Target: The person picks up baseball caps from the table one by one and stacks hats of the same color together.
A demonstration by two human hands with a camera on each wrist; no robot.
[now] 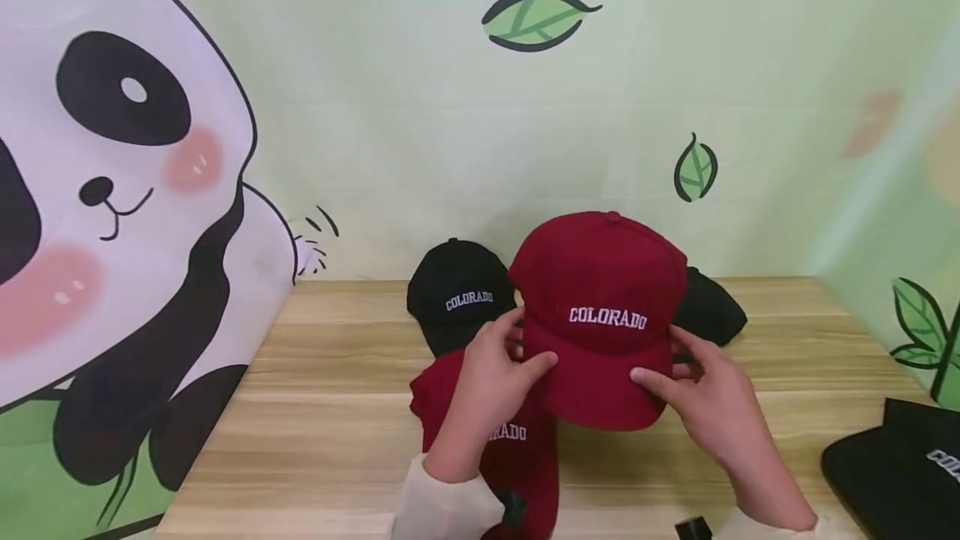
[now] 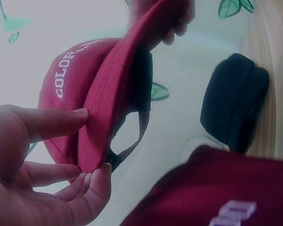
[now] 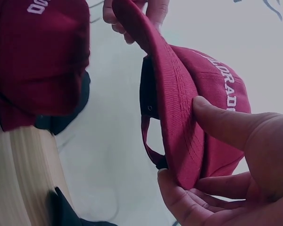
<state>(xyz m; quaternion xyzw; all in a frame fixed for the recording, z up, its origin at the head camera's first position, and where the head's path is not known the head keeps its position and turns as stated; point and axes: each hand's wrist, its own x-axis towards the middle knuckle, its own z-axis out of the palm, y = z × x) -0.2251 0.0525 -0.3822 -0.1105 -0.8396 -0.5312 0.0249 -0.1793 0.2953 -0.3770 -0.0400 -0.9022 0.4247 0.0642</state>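
Note:
Both hands pinch the brim of a dark red baseball cap (image 1: 600, 269), one at each side. White "COLORADO" lettering on its front faces me. My left hand (image 1: 489, 386) has its thumb on the brim's upper face and its fingers beneath the edge. On the opposite side, my right hand (image 1: 712, 402) grips in the same way. The wrist views show the cap's dark inside and its back strap (image 3: 151, 146) with an opening above it. A second red cap (image 1: 538, 469) lies under my left forearm, which partly hides its lettering.
Behind the left hand a black cap (image 1: 459, 277) with the same lettering sits on the wooden table (image 1: 322, 407). Another black cap (image 1: 711, 311) is partly hidden behind the held one. A third black cap (image 1: 892, 461) lies at the right edge. A panda-printed cloth (image 1: 420, 107) hangs behind.

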